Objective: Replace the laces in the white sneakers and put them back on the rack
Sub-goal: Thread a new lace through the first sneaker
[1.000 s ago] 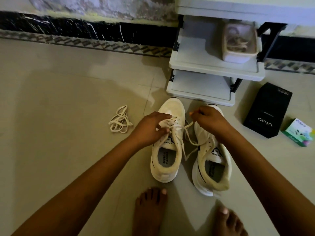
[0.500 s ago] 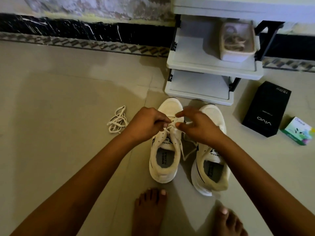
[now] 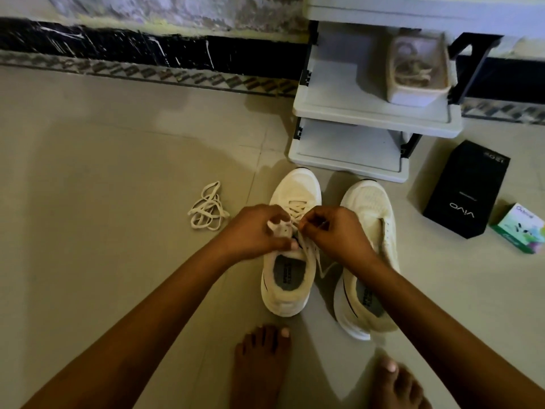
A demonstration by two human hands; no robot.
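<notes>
Head view: a sneaker (image 3: 298, 187) is steadied on the floor (image 3: 118, 202) by the left hand (image 3: 256, 228), clamped on its eyelet flap, while the lace (image 3: 297, 210) is pinched by the right hand (image 3: 333, 231) for threading. A second sneaker (image 3: 368, 208) is set at 3 o'clock, the rack (image 3: 354, 160) at 1 o'clock, a loose lace (image 3: 208, 212) at 9 o'clock. The eyelet being worked is hidden by fingers (image 3: 312, 224); the lace tip cannot be made out.

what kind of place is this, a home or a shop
Most likely a home, perhaps near an entrance: a tiled floor with dark patterned skirting, a small white shoe rack against it, and a barefoot person threading a lace through a white sneaker near a phone box.
</notes>
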